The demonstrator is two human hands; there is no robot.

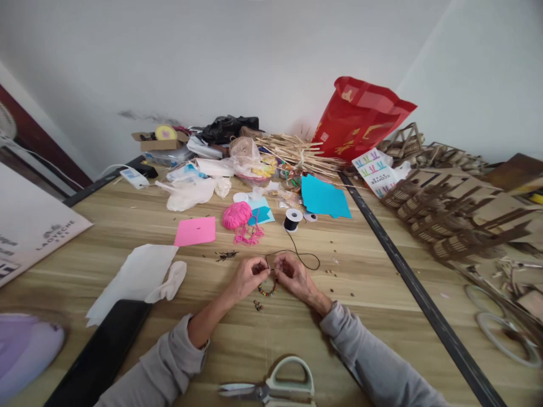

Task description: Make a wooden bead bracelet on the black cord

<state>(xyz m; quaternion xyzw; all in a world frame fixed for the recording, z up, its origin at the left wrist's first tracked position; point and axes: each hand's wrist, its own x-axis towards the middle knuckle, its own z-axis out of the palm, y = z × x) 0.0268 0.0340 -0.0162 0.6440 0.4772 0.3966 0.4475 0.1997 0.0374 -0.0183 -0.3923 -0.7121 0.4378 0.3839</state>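
My left hand (251,276) and my right hand (293,277) face each other over the table, fingertips pinched close together. Between them runs a thin black cord (311,267), with a beaded bracelet (267,293) of small coloured beads hanging in a loop below. Each hand appears closed on the cord; the fingers hide the exact grip. The cord curls off to the right and leads back to a white spool of black cord (292,220). A few loose beads (258,306) lie just under the bracelet. Scissors (271,385) with pale handles rest near the front edge.
Pink yarn (237,215), a pink paper (195,230) and black bits (227,256) lie beyond my left hand. A black phone-like slab (102,350) and white tissue (136,274) are at left. Blue sheets (326,196), a red bag (360,121) and woven baskets (449,234) stand farther right.
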